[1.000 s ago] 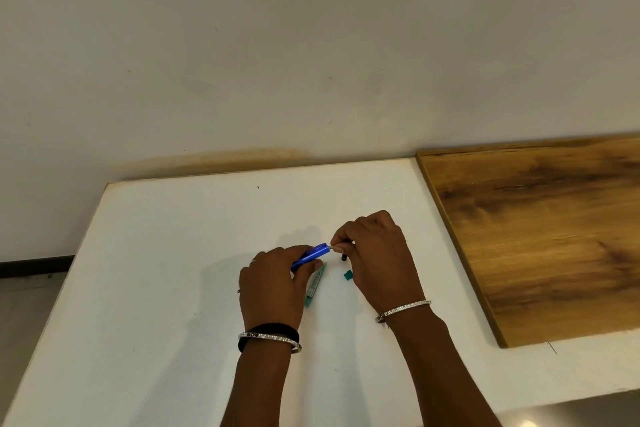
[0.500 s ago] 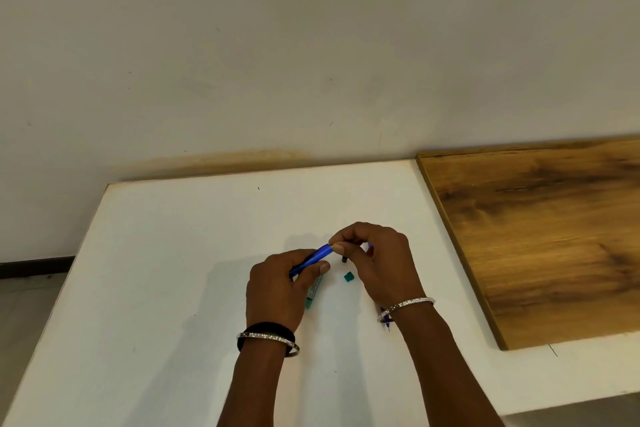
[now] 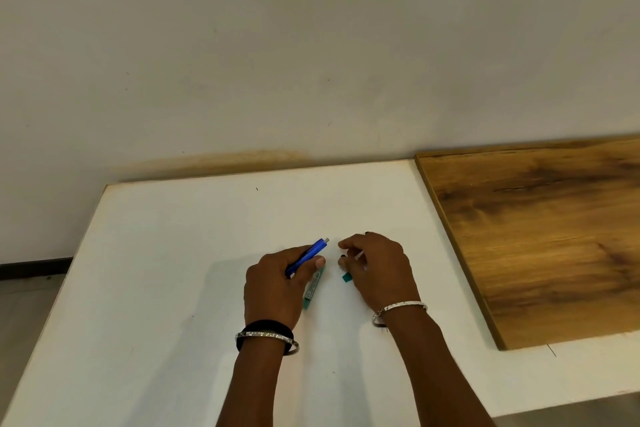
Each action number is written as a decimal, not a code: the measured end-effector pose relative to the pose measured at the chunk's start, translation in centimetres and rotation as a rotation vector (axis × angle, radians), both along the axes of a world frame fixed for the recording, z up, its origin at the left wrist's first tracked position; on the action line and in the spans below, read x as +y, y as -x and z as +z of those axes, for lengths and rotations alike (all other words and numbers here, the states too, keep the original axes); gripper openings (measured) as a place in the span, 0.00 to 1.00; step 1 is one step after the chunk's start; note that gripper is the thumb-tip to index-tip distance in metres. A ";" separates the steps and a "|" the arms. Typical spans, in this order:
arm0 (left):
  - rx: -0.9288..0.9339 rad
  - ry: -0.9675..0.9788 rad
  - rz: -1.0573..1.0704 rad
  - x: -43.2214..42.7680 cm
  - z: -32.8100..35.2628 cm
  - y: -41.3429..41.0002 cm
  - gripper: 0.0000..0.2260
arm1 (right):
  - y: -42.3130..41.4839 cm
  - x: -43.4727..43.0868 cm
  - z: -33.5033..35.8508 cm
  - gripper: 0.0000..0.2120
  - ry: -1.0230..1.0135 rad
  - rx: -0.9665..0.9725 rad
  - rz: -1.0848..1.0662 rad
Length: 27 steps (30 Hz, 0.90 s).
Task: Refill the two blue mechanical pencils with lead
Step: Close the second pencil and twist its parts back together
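My left hand (image 3: 275, 284) grips a blue mechanical pencil (image 3: 311, 252) that slants up to the right, its bare grey end free in the air. A teal lead case (image 3: 311, 289) lies on the white table (image 3: 166, 253), partly under that hand. My right hand (image 3: 379, 267) is a short gap to the right of the pencil's end, with its fingers curled around a thin pale piece (image 3: 358, 256). A small black part (image 3: 343, 256) and a teal cap (image 3: 346, 276) lie on the table at its fingertips. I see no second blue pencil.
A brown wooden board (image 3: 540, 236) lies on the table's right part, close to my right hand. A plain wall (image 3: 311, 62) rises just behind the table. The table's left edge borders the floor (image 3: 24, 305).
My right hand has come off the pencil's end and dropped toward the table, taking a pale piece with it. The pencil's grey end is now bare. My left hand kept its grip.
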<state>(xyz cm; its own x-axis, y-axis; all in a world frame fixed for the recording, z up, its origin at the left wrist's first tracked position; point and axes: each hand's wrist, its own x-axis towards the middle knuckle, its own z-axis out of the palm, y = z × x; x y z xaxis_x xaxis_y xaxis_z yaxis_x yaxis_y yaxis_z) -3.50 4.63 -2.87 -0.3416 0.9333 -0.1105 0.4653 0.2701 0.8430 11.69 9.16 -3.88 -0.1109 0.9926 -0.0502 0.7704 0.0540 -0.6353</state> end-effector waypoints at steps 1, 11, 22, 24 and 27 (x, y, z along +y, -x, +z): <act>0.003 0.000 -0.003 0.0 0.0 0.0 0.16 | 0.2 0.0 -0.2 0.10 0.008 -0.032 0.011; -0.015 -0.006 -0.040 0.1 -0.2 0.1 0.20 | 0.1 0.2 1.5 0.05 -0.072 0.325 -0.177; 0.003 -0.034 -0.063 0.1 0.0 -0.1 0.20 | -0.1 0.0 2.7 0.07 0.093 0.713 -0.063; -0.006 -0.034 -0.059 0.0 0.0 -0.1 0.18 | -0.1 -0.1 2.6 0.06 0.093 0.689 -0.042; -0.019 -0.036 -0.057 0.0 0.0 -0.2 0.16 | 0.0 -0.1 2.5 0.06 0.095 0.639 -0.008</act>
<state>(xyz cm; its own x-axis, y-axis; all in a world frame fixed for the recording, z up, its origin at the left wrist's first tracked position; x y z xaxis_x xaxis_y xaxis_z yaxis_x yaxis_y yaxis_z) -3.32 4.62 -2.83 -0.2861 0.9546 -0.0826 0.4626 0.2131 0.8606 11.72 9.05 -1.41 -0.1402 0.9880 -0.0648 0.2388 -0.0297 -0.9706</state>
